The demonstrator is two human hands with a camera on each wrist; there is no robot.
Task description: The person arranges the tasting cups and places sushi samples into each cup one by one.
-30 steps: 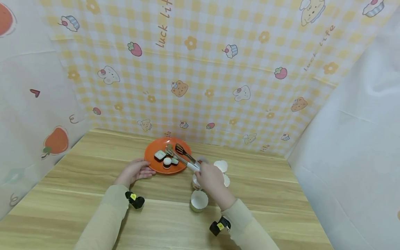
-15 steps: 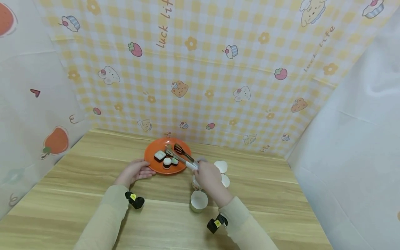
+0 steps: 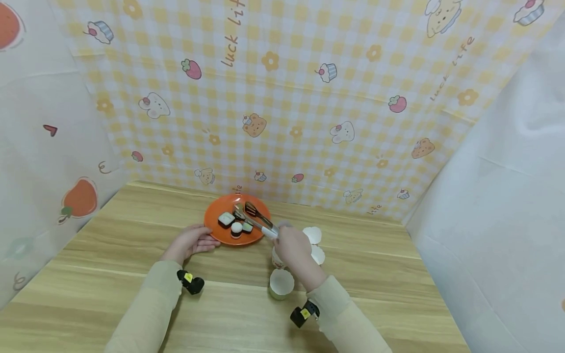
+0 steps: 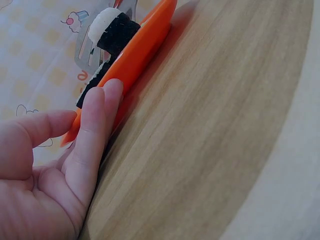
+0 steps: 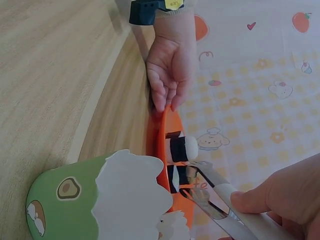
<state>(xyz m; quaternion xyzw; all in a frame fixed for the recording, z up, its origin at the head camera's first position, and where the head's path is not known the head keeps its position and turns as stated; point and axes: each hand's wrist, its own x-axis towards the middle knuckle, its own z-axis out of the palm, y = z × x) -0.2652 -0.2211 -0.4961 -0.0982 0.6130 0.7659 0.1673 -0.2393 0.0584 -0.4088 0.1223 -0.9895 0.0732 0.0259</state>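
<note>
My left hand (image 3: pixel 192 242) pinches the near left rim of an orange plate (image 3: pixel 213 211), thumb on top and fingers beneath. White-and-black sushi rolls lie on the plate, among them a flat square roll (image 3: pixel 226 219) and one topped with a white ball (image 5: pixel 191 148). My right hand (image 3: pixel 293 247) grips metal tongs (image 3: pixel 269 232) with white handle sections. The tongs' slotted heads (image 3: pixel 251 209) reach over the plate, spread apart, and in the right wrist view a dark-wrapped roll (image 5: pixel 187 175) shows between them.
A green paper cup (image 3: pixel 281 285) with a scalloped white lining stands in front of my right hand. Beside that hand are a patterned paper cup (image 3: pixel 277 260), partly hidden, and two white scalloped cups (image 3: pixel 312 235). A checked cloth (image 3: pixel 300 147) hangs behind the wooden table (image 3: pixel 229 309).
My right hand has shifted slightly left, and the far head of the tongs has come a little nearer the other. My left hand and the plate stay still.
</note>
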